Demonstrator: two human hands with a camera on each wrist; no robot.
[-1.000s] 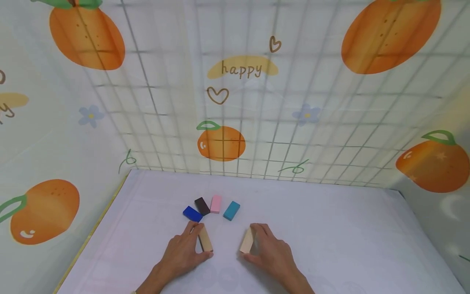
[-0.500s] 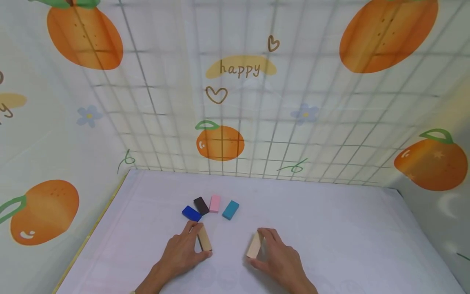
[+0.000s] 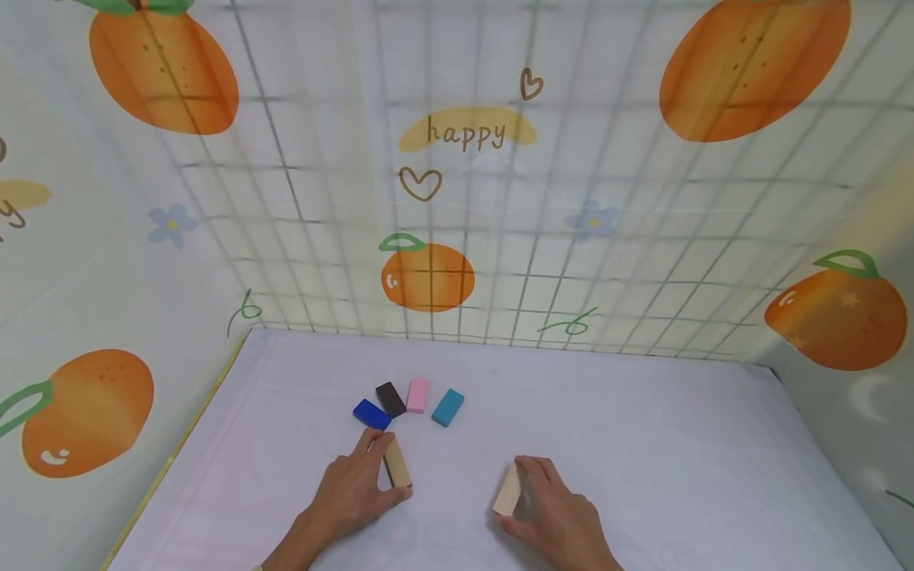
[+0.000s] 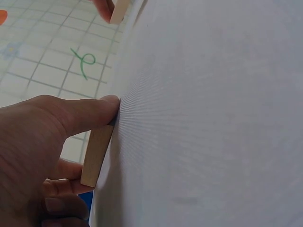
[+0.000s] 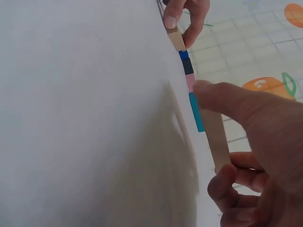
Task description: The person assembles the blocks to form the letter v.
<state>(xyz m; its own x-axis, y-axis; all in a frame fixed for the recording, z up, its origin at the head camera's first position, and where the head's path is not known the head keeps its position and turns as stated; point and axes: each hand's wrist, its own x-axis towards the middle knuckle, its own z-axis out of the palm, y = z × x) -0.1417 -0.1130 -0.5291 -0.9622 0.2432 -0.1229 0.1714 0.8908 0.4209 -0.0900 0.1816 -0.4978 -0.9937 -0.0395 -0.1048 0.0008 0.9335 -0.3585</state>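
One wooden block (image 3: 508, 490), pinched by the fingers of the right hand (image 3: 566, 511), has shifted rightward and nearer the person, seemingly parting the pair; the left hand (image 3: 351, 485) pinches a second wooden block (image 3: 398, 464), unmoved on the counter (image 3: 678, 444), near the blue block (image 3: 372, 414).

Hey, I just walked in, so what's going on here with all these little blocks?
A person is at a white table, gripping a block in each hand. The left hand holds one tan block by its ends; the right hand holds a second tan block, with a gap between them. Just beyond the hands lie a blue block, a black block, a pink block and a teal block.
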